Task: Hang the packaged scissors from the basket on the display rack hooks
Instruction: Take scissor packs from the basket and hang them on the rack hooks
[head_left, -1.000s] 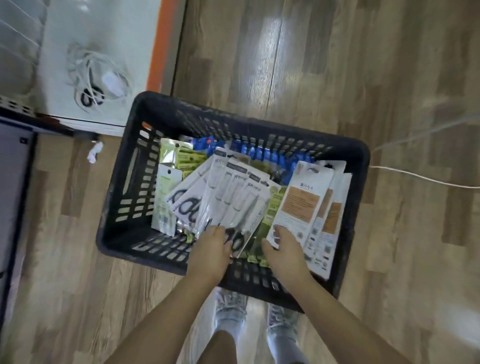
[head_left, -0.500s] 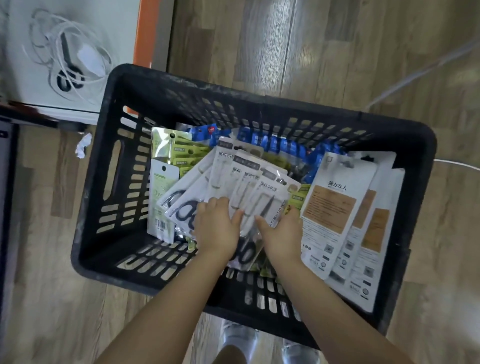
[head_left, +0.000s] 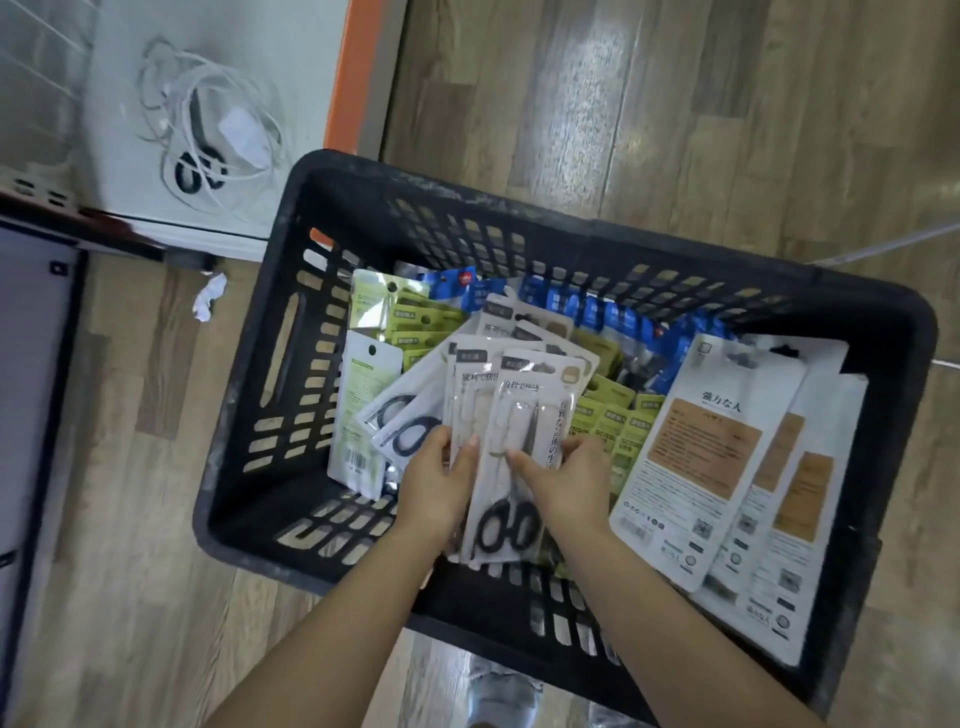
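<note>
My left hand (head_left: 434, 491) and right hand (head_left: 569, 483) grip the scissors packs (head_left: 511, 441) (long axis pointing away from me) over the basket (head_left: 519, 208).

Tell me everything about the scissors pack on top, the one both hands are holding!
The top scissors pack is a long, clear plastic sleeve over a white card with a dark label and printed writing near the top. Inside lie scissors with pale blades and black loop handles, handles pointing toward the person. It lies slightly tilted on similar packs in the black basket. The left hand holds its left edge, and the right hand holds its right edge.
</note>
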